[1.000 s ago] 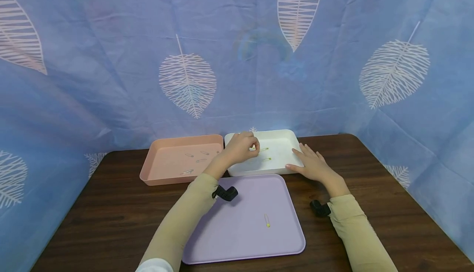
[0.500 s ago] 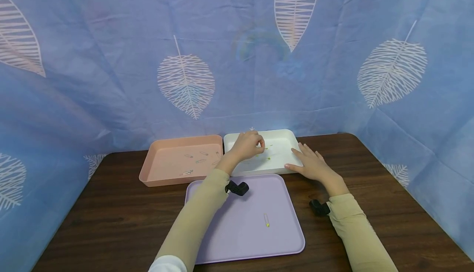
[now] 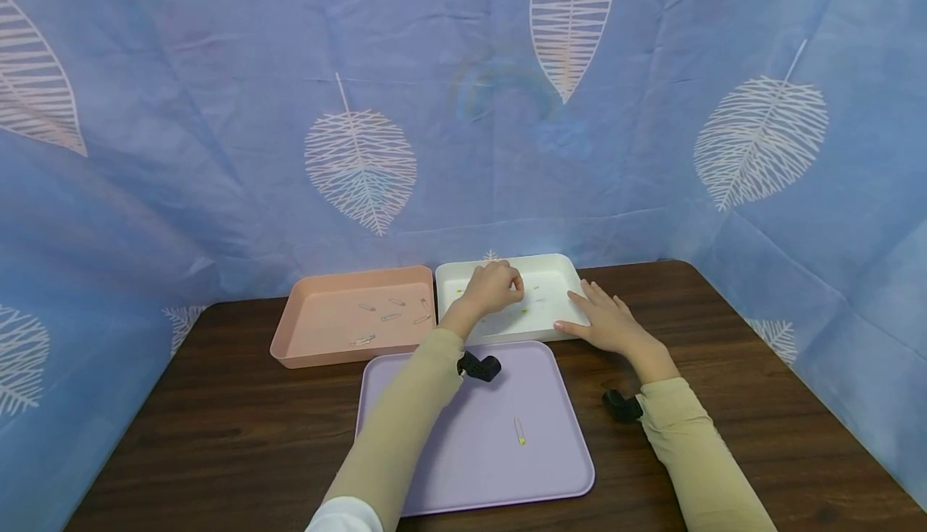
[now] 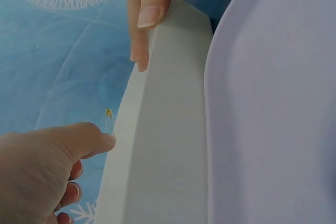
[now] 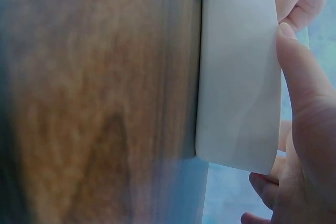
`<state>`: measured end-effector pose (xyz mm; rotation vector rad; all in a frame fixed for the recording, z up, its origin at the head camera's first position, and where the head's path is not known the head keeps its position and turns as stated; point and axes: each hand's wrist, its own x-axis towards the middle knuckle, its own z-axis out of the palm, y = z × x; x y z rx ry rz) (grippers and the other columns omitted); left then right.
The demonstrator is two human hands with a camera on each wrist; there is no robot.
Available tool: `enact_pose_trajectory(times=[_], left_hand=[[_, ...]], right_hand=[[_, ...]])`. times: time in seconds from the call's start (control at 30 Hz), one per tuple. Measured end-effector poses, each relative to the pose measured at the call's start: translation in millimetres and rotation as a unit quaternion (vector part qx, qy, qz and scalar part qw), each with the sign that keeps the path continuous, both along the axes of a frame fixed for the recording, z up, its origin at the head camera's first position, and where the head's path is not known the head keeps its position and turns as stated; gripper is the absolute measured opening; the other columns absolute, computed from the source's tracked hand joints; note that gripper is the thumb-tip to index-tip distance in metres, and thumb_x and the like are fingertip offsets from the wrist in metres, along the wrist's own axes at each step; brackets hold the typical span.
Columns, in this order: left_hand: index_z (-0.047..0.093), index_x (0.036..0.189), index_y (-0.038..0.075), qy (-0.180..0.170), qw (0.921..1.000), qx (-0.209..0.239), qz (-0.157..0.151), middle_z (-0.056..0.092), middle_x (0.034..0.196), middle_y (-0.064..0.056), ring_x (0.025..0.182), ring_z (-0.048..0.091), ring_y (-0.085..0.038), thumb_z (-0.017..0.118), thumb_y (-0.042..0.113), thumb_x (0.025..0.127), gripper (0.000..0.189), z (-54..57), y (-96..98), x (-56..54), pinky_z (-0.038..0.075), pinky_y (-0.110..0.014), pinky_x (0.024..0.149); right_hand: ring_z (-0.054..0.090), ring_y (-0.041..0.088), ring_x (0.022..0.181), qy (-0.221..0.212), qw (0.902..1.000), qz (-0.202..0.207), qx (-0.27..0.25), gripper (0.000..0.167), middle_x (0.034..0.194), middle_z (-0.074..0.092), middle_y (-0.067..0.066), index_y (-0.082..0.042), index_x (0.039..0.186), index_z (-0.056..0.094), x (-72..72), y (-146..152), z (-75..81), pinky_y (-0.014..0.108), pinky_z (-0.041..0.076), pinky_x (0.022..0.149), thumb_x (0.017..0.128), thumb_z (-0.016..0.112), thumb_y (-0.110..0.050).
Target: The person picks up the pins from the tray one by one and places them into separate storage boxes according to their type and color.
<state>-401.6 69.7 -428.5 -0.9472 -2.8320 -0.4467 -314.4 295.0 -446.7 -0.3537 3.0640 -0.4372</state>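
Note:
My left hand (image 3: pixel 495 285) is over the white tray (image 3: pixel 539 328), pinching a yellow-headed safety pin between thumb and forefinger; the safety pin (image 4: pixel 108 114) points up beyond the thumb in the left wrist view. A few more yellow-headed pins (image 3: pixel 525 311) lie inside that tray, partly hidden by the hand. At its right end my right hand (image 3: pixel 610 324) rests with spread, mostly straight fingers, the thumb (image 5: pixel 294 59) on the front rim. One yellow-headed safety pin (image 3: pixel 520 430) lies on the lilac tray (image 3: pixel 500 476) nearer to me.
To the left of the white tray stands a peach tray (image 3: pixel 319 331) with several silver safety pins (image 3: pixel 391 317) in its right half. All three trays are on a dark wooden table (image 3: pixel 195 419). A blue leaf-print cloth (image 3: pixel 463 170) hangs close behind the table.
My left hand has moved right across the white tray, uncovering more silver pins in the peach tray. The right hand stays at the white tray's end.

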Motion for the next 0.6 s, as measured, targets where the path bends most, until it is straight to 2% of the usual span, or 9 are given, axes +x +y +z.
enact_pose_trajectory(times=[0.33, 0.6], left_hand=[[0.073, 0.090, 0.023, -0.014, 0.9987, -0.029, 0.040, 0.065, 0.095, 0.004, 0.084, 0.059, -0.013, 0.062, 0.025, 0.092, 0.012, -3.0, 8.6, -2.0, 0.047, -0.039, 0.081], [0.074, 0.091, 0.024, -0.013, 0.9976, -0.030, 0.061, 0.066, 0.099, 0.004, 0.090, 0.062, -0.015, 0.063, 0.027, 0.093, 0.012, -7.7, 10.1, -3.5, 0.047, -0.040, 0.082]], right_hand=[[0.013, 0.048, 0.147, 0.002, 1.0000, 0.003, 0.001, 0.084, 0.159, 0.014, 0.030, -0.002, 0.151, 0.032, -0.8, 0.2, -1.8, 0.071, 0.013, 0.112, 0.093, 0.049, -0.061], [0.014, 0.048, 0.147, 0.006, 1.0000, 0.006, -0.001, 0.083, 0.159, 0.014, 0.030, -0.001, 0.151, 0.033, 1.4, 0.4, -0.1, 0.071, 0.014, 0.112, 0.094, 0.050, -0.059]])
